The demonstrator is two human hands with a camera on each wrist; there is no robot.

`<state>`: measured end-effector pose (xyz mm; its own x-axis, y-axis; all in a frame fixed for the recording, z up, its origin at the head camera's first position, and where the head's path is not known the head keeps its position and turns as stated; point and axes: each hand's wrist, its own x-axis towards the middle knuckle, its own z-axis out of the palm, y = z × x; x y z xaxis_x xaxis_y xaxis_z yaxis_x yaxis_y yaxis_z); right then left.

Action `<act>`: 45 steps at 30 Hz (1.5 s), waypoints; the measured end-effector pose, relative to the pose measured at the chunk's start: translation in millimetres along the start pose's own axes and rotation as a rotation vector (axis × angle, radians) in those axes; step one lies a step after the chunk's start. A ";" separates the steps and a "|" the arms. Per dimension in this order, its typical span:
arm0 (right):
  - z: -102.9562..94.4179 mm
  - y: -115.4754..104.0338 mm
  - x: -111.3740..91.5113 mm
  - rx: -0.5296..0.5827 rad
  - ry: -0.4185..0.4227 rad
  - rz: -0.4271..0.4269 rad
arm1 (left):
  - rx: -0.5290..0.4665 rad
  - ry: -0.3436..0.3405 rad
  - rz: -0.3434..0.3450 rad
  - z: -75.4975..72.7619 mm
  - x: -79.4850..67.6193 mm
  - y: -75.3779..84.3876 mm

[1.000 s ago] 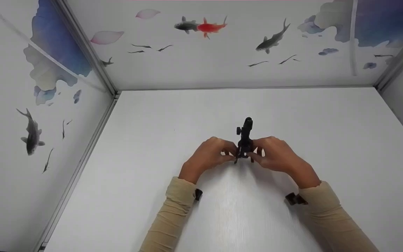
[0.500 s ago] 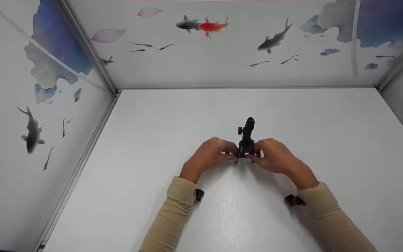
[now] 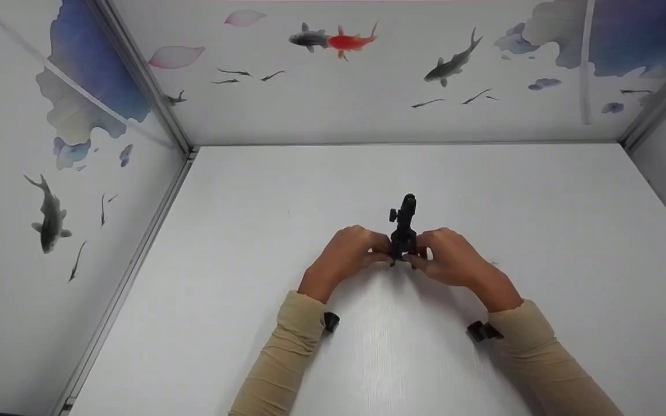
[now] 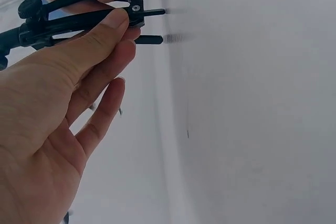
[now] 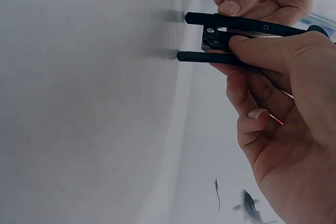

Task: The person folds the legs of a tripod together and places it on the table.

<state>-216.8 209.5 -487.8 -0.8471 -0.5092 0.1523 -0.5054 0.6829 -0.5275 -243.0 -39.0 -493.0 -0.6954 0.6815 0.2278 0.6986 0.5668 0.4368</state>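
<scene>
A small black tripod (image 3: pixel 405 216) stands near the middle of the white table, its top leaning away and a side knob (image 3: pixel 393 215) on its left. My left hand (image 3: pixel 347 254) pinches it low down from the left, thumb and fingers on a leg. From the right, my right hand (image 3: pixel 454 260) pinches the lower part too. In the left wrist view, three rounded leg tips of the tripod (image 4: pixel 68 23) show close over the table. The right wrist view shows my right thumb (image 5: pixel 262 51) laid along the tripod between two legs (image 5: pixel 247 23).
The white table (image 3: pixel 240 202) is bounded by a back wall (image 3: pixel 367 115) and a left wall (image 3: pixel 9 289), both printed with fish and blue patches. A grey metal frame runs along the corners. Black wrist cameras sit under both sleeves (image 3: pixel 298 329).
My right hand has shifted slightly left. The tripod's leg tips stand a little closer together than a second ago. The left hand has hardly moved.
</scene>
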 end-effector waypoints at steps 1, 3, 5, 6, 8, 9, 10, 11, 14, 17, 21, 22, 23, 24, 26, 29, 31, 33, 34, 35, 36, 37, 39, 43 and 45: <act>-0.4 -0.6 0.1 -0.002 -0.002 -0.001 | 0.001 0.001 0.000 -0.3 0.1 0.5; -1.7 -1.4 -0.1 -0.013 -0.006 0.000 | -0.015 -0.002 -0.002 -1.0 0.3 0.4; -3.3 -1.0 -0.4 -0.008 -0.027 0.006 | -0.038 -0.013 -0.009 -1.3 0.5 0.3; -4.3 -0.4 -0.7 -0.001 -0.041 0.008 | -0.052 -0.021 -0.014 -1.6 0.5 0.2; -6.6 1.1 -1.3 0.017 -0.076 0.013 | -0.073 -0.036 -0.025 -2.0 0.6 -0.4; -7.9 1.8 -1.7 0.026 -0.095 0.015 | -0.081 -0.045 -0.030 -2.4 0.5 -0.3; -9.1 2.8 -2.1 0.034 -0.112 0.014 | -0.088 -0.054 -0.036 -2.9 0.4 0.0; -10.5 3.6 -2.5 0.037 -0.125 0.014 | -0.093 -0.063 -0.043 -3.4 0.3 0.4; -13.6 5.8 -3.2 0.026 -0.144 0.011 | -0.112 -0.073 -0.070 -4.2 0.7 2.3; -14.3 7.2 -3.2 0.011 -0.137 0.002 | -0.131 -0.069 -0.087 -3.4 1.6 4.7; -13.3 7.6 -3.1 -0.015 -0.119 -0.030 | -0.144 -0.070 -0.083 -1.4 3.0 7.6; -13.0 7.7 -3.1 -0.025 -0.112 -0.040 | -0.144 -0.073 -0.082 -1.3 3.1 8.3; -12.7 7.8 -3.0 -0.034 -0.105 -0.049 | -0.146 -0.076 -0.082 -1.4 3.1 8.9; -12.4 8.0 -3.0 -0.040 -0.097 -0.054 | -0.151 -0.080 -0.081 -1.6 3.1 9.2; -11.4 8.6 -2.8 -0.053 -0.084 -0.065 | -0.162 -0.086 -0.076 -1.8 3.2 9.4; -9.4 9.7 -2.8 -0.078 -0.068 -0.069 | -0.172 -0.095 -0.073 -2.5 2.6 9.8; -8.2 10.0 -3.1 -0.100 -0.056 -0.063 | -0.174 -0.097 -0.069 -2.2 2.2 9.6; -7.1 10.8 -3.5 -0.125 -0.038 -0.056 | -0.170 -0.096 -0.066 -1.9 1.6 9.6; -6.6 11.3 -3.7 -0.138 -0.029 -0.050 | -0.167 -0.095 -0.063 -1.4 1.6 9.5; -6.4 11.5 -3.8 -0.149 -0.021 -0.042 | -0.162 -0.092 -0.061 -1.1 1.5 9.4; -6.2 11.7 -3.9 -0.156 -0.014 -0.034 | -0.156 -0.089 -0.060 -1.0 1.6 9.5; -6.1 11.8 -3.9 -0.163 -0.007 -0.026 | -0.150 -0.086 -0.058 -0.8 1.7 9.5; -6.3 12.1 -4.0 -0.177 0.002 -0.013 | -0.138 -0.081 -0.057 -0.6 1.7 9.5; -7.2 11.9 -3.4 -0.203 0.018 -0.004 | -0.123 -0.078 -0.067 -1.4 1.9 10.0; -7.4 11.6 -3.0 -0.207 0.020 -0.008 | -0.102 -0.076 -0.081 -2.2 1.8 10.8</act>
<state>-221.4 222.8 -488.2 -0.8450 -0.5058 0.1739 -0.5334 0.7730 -0.3435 -237.1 -32.6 -486.1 -0.7312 0.6708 0.1235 0.6172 0.5737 0.5384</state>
